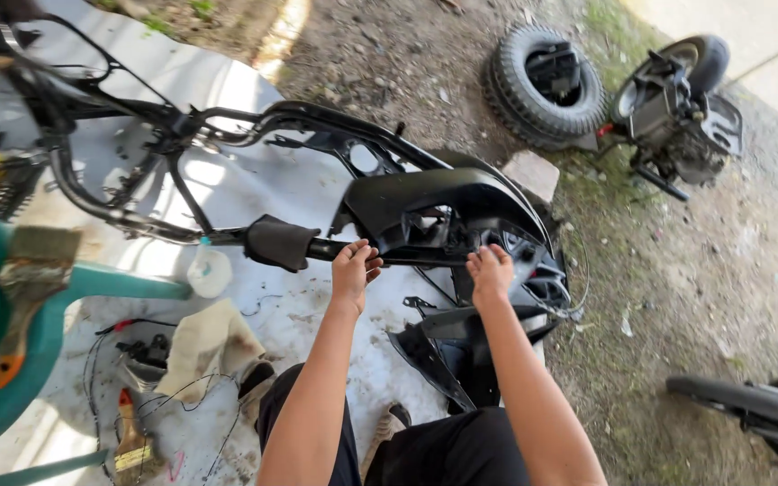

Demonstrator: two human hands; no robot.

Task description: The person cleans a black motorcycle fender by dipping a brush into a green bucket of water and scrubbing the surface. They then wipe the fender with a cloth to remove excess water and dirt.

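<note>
Both hands on the rear of a stripped scooter frame, body panel seated over the tail.

The left hand (354, 267) curls closed around the black frame tube (335, 249), apparently steadying it; the right hand (490, 272), held apart from the left, presses its bent fingers on the lower edge of the black rear body panel (443, 202), though whether it grips is unclear. Both forearms extend straight forward from the seated person. The bare scooter frame (137, 144) lies on a grey sheet (254, 90), running toward 10 o'clock. A wheel with its tyre (547, 85) and an engine assembly (677, 103) lie at 1 o'clock. A paintbrush (29, 288) rests on a green plastic chair (128, 283) at 9 o'clock.
</note>
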